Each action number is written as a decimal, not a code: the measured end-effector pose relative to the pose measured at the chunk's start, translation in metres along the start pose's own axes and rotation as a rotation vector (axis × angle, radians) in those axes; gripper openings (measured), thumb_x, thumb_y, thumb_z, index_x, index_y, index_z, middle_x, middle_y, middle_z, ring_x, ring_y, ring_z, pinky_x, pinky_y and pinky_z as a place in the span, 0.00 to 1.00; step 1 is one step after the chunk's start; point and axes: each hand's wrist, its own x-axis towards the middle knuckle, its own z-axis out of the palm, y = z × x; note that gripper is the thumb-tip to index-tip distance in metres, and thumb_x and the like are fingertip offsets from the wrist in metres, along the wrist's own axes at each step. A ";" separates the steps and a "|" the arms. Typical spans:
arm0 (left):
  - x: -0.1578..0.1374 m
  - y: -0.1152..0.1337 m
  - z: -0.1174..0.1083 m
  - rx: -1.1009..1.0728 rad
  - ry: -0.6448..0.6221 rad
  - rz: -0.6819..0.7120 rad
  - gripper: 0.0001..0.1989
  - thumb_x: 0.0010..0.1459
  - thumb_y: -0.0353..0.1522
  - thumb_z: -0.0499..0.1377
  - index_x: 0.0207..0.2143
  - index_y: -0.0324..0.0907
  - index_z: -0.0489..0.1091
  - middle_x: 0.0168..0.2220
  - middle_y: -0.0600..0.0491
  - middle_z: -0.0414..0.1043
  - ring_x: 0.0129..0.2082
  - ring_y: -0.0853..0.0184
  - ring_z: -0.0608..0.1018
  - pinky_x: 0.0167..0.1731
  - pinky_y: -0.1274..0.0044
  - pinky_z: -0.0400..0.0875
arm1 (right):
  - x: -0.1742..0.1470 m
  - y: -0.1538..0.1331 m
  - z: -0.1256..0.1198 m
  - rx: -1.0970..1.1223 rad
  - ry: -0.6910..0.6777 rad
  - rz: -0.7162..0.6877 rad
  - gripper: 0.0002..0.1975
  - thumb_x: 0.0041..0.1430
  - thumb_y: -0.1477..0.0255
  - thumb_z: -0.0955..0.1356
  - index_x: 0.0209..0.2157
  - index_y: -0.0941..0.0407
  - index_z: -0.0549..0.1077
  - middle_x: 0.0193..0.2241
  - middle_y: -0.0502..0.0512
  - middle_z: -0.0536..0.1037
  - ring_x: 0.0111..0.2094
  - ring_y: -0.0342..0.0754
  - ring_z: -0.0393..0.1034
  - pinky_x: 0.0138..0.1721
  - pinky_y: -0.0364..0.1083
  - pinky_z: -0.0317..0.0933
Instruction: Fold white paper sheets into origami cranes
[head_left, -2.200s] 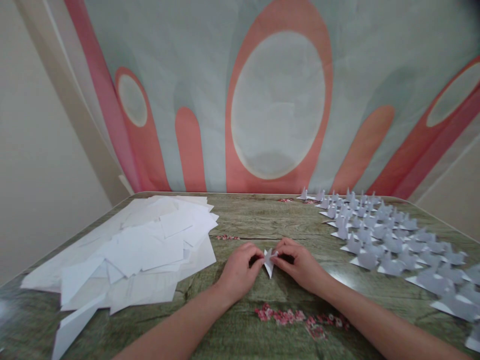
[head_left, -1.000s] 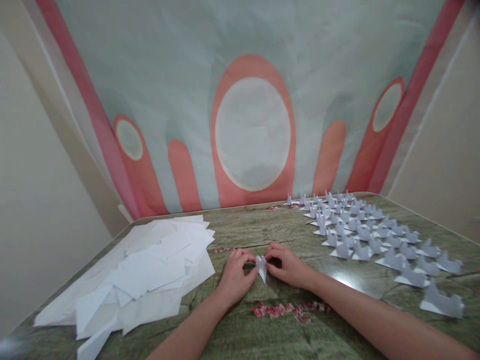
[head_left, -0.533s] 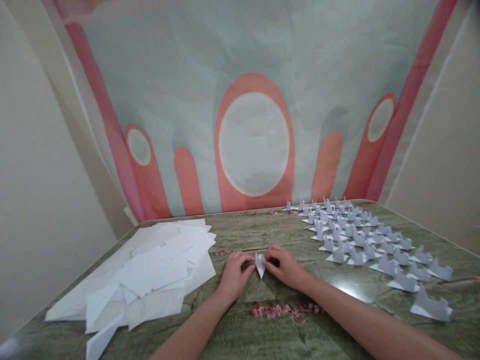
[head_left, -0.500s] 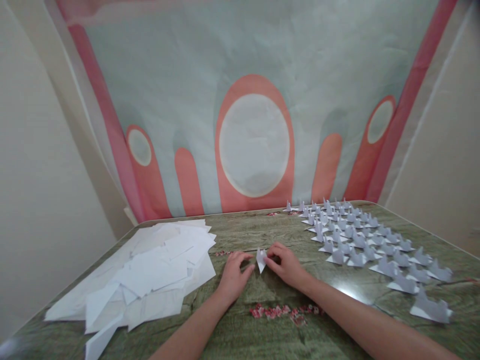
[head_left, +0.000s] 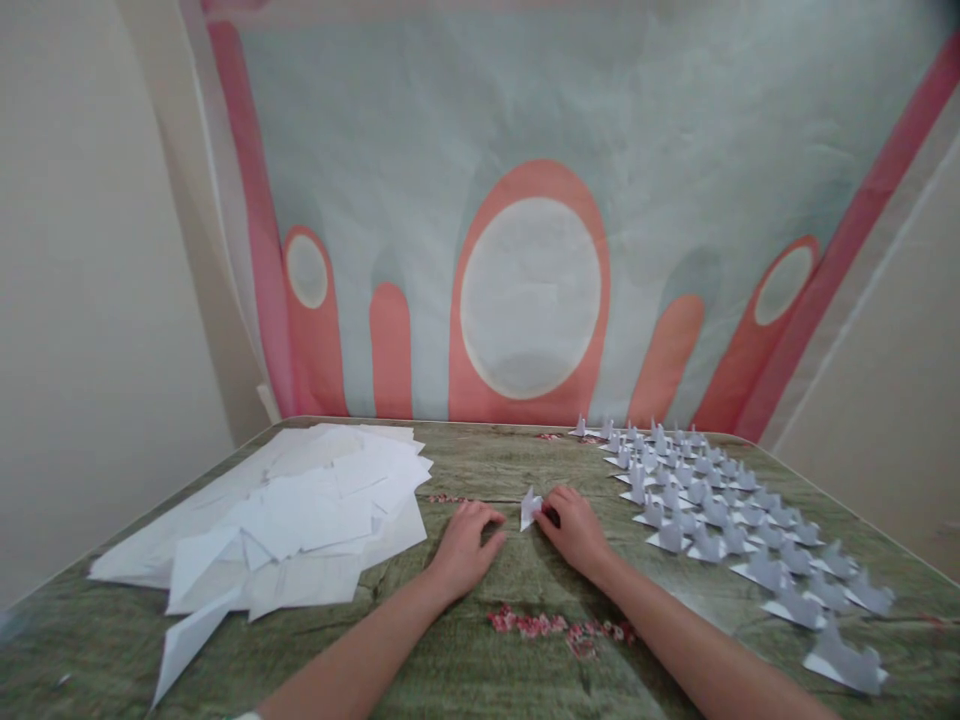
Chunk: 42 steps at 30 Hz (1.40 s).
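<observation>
A small folded white paper figure point(head_left: 529, 508) is at the middle of the table, upright, with a pointed tip. My right hand point(head_left: 574, 525) pinches its right side between thumb and fingers. To the left, my left hand point(head_left: 469, 545) rests near the tabletop with thumb and fingers apart, nothing between them and a gap to the figure. Similar folded paper figures point(head_left: 705, 545) stand in rows on the right side of the table.
A spread pile of white paper sheets point(head_left: 322, 510) covers the table's left part, with one folded piece point(head_left: 191, 640) sticking out toward me. The wood-patterned tabletop point(head_left: 420, 660) carries printed pink flowers. Behind it hangs a green and pink backdrop point(head_left: 420, 130).
The view has tilted slightly. The paper figure has turned a little in my right hand, and my left hand has drawn a bit farther from it.
</observation>
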 end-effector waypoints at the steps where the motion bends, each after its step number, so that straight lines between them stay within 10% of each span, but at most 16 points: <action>1: 0.000 0.000 0.000 -0.004 0.008 -0.007 0.09 0.53 0.31 0.56 0.38 0.42 0.69 0.37 0.50 0.69 0.41 0.62 0.69 0.45 0.69 0.60 | -0.001 -0.002 -0.001 0.016 -0.014 -0.028 0.06 0.55 0.71 0.64 0.25 0.56 0.68 0.28 0.54 0.69 0.33 0.49 0.63 0.35 0.46 0.55; 22: 0.001 0.005 0.000 0.035 -0.052 -0.006 0.07 0.51 0.31 0.58 0.35 0.44 0.71 0.37 0.51 0.68 0.41 0.62 0.68 0.45 0.70 0.60 | -0.006 -0.019 -0.008 0.161 -0.142 -0.151 0.02 0.51 0.73 0.68 0.25 0.55 0.73 0.28 0.51 0.72 0.34 0.46 0.66 0.38 0.45 0.58; 42: 0.002 0.000 -0.002 0.027 -0.046 -0.012 0.07 0.51 0.28 0.55 0.34 0.44 0.68 0.38 0.50 0.67 0.42 0.61 0.68 0.43 0.70 0.61 | 0.090 0.107 -0.007 -0.194 0.378 0.675 0.14 0.60 0.68 0.63 0.47 0.58 0.66 0.46 0.57 0.68 0.42 0.49 0.67 0.41 0.52 0.64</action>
